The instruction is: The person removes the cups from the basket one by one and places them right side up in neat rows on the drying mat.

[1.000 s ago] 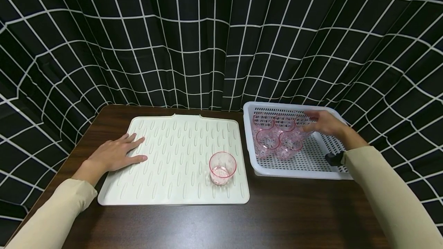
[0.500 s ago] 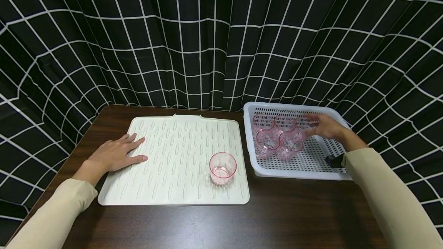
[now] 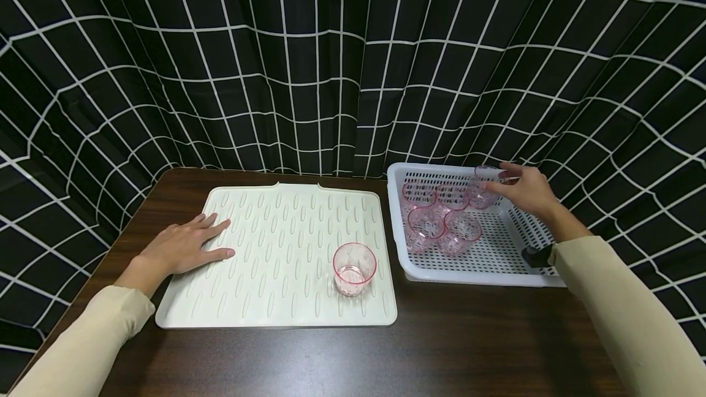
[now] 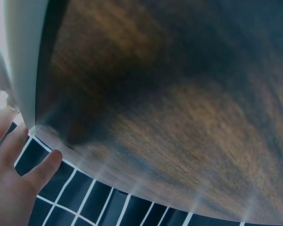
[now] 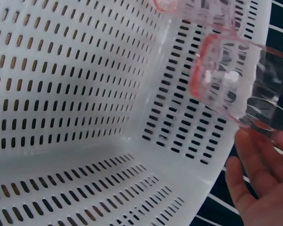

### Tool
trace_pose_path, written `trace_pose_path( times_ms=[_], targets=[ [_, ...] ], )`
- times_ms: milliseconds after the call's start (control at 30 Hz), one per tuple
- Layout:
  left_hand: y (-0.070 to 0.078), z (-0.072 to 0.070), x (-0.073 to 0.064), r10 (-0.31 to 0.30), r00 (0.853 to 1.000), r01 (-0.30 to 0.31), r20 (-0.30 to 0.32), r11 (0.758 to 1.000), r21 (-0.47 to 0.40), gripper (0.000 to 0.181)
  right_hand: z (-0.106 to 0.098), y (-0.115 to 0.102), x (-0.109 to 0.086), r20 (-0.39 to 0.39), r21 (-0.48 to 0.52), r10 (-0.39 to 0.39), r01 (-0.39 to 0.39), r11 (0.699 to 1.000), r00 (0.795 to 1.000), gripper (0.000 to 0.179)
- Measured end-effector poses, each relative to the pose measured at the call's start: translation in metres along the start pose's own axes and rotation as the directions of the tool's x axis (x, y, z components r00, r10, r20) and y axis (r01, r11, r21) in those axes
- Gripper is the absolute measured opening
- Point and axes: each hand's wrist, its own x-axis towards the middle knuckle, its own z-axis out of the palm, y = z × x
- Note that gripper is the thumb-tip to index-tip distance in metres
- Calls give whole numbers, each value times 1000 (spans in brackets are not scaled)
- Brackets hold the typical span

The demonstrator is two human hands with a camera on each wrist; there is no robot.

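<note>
My right hand (image 3: pixel 526 187) pinches a clear pink-tinted glass (image 3: pixel 483 192) near its rim, raised above the basket's back right part. In the right wrist view that glass (image 5: pixel 240 80) lies tilted across the picture, with fingers (image 5: pixel 259 160) at its rim end. Several matching glasses (image 3: pixel 427 225) stand grouped in the left half of the white perforated basket (image 3: pixel 513 274). On the white ribbed draining tray (image 3: pixel 276 250), my left hand (image 3: pixel 179 247) rests with fingers spread over its left edge. One more pink-rimmed glass (image 3: pixel 354 268) stands upright at the tray's front right.
The dark wooden table (image 3: pixel 441 336) carries both tray and basket, with a narrow gap between them. Behind and at the sides hangs a black curtain (image 3: pixel 309 78) with a white grid. A black strap (image 3: pixel 536 256) sits at the right wrist.
My right hand has gripped a glass from the back right of the group and lifted it up, slightly rightward. The left hand and the glass on the tray stay put.
</note>
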Motion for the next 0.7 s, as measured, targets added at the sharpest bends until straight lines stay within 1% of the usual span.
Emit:
trace_pose_path(
  times_ms=[133, 267, 500, 700],
  targets=[
    [0, 0, 0, -2, 1000, 2, 0, 1000, -2, 91, -1, -6, -1, -93, 11, -21, 22, 1000, 995, 94],
    [0, 0, 0, -8, 1000, 8, 8, 1000, -3, 93, 0, -14, -1, -142, 19, -31, 34, 999, 989, 90],
    [0, 1, 0, -8, 1000, 8, 5, 1000, -2, 93, 7, -36, -1, -162, 27, -49, 54, 998, 985, 95],
    [-1, 3, 1, -6, 1000, 6, 3, 1000, 2, 93, 14, -57, -2, -156, 40, -112, 119, 992, 981, 91]
  ],
)
